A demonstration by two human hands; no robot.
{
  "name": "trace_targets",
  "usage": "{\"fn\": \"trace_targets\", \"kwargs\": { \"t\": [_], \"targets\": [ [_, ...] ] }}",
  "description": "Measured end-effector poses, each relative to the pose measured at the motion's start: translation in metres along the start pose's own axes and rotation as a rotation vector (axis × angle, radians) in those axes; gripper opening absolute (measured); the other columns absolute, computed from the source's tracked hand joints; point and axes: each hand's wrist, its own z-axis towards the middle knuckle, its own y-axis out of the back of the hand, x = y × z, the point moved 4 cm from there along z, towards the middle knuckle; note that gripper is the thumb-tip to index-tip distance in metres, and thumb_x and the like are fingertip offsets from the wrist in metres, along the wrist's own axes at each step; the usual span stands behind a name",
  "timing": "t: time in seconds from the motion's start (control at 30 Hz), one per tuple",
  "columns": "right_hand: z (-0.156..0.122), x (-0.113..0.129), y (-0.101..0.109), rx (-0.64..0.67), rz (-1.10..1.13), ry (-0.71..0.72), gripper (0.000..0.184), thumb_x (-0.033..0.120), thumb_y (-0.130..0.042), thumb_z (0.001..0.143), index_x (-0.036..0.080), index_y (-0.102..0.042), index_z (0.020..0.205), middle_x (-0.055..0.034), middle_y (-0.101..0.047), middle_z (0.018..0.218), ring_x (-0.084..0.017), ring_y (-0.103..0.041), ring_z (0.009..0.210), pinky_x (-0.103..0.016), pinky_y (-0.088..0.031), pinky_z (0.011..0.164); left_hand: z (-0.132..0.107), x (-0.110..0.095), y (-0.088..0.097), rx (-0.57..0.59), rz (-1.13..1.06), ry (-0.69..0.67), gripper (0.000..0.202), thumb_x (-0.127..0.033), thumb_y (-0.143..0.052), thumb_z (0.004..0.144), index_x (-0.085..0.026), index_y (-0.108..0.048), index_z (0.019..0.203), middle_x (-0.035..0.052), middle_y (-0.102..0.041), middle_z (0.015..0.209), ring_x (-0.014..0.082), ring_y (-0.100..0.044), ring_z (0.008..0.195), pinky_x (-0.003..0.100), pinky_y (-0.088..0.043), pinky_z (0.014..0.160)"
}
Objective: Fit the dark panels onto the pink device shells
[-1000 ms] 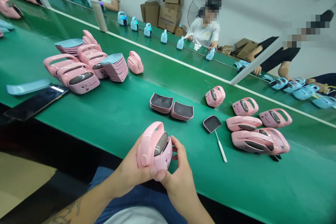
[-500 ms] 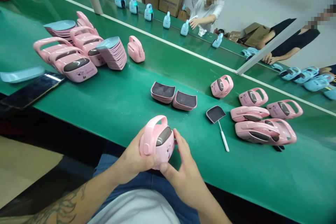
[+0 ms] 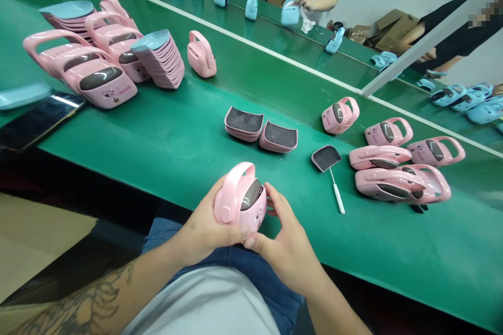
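A pink plastic handled device [image 3: 231,204] with a dark glossy window and a printed front is held over the table's near edge. My left hand [image 3: 210,227] wraps round its body from the left, thumb low on the front. My right hand [image 3: 281,233] grips the front panel from the right, thumb at the lower edge and fingertips at the upper right edge. A thin dark gap shows beside the window there. Beyond the hands lie two stacks of curved pink panels with dark backs, a left stack [image 3: 243,124] and a right stack [image 3: 278,137].
A single panel [image 3: 326,158] touches a white-handled tool [image 3: 338,199] on the green table [image 3: 393,251]. Several pink devices [image 3: 389,184] lie at right, others [image 3: 102,84] at left by a panel stack [image 3: 163,60] and a phone [image 3: 39,120]. Co-workers sit across a line of blue devices [image 3: 251,5].
The view has tilted down a little. Both hands keep hold of the pink device, which is turned slightly, and a dark gap now shows by its window. A co-worker's hand has moved a blue device.
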Motion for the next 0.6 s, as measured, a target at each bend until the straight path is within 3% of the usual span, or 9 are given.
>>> {"fn": "trace_targets", "kwargs": {
  "t": [0.23, 0.43, 0.6],
  "targets": [
    [0.001, 0.002, 0.003, -0.058, -0.027, 0.069, 0.101, 0.054, -0.09, 0.075, 0.033, -0.038, 0.159, -0.0091, -0.046, 0.158, -0.034, -0.048, 0.144, -0.054, -0.04, 0.12, 0.005, 0.0, -0.005, -0.003, -0.029, -0.017, 0.095, -0.026, -0.089, 0.072, -0.029, -0.044, 0.155, 0.0145, -0.062, 0.143, 0.039, -0.064, 0.126, 0.047, -0.058, 0.099],
    [0.012, -0.002, 0.006, -0.113, -0.09, 0.191, 0.087, 0.06, -0.083, 0.08, 0.03, -0.046, 0.153, -0.0102, -0.052, 0.151, -0.032, -0.052, 0.137, -0.051, -0.044, 0.116, 0.015, -0.003, -0.013, -0.014, -0.11, -0.039, 0.082, -0.025, -0.086, 0.075, -0.026, -0.05, 0.148, 0.0114, -0.069, 0.129, 0.0331, -0.069, 0.115, 0.04, -0.059, 0.09],
    [0.015, -0.001, 0.011, -0.061, -0.097, 0.187, 0.084, 0.063, -0.08, 0.082, 0.028, -0.047, 0.151, -0.0109, -0.055, 0.149, -0.032, -0.055, 0.135, -0.051, -0.046, 0.115, 0.018, -0.003, -0.012, -0.042, -0.094, 0.005, 0.079, -0.026, -0.087, 0.073, -0.024, -0.053, 0.144, 0.0105, -0.069, 0.127, 0.0321, -0.068, 0.113, 0.04, -0.058, 0.09]
  ]
}}
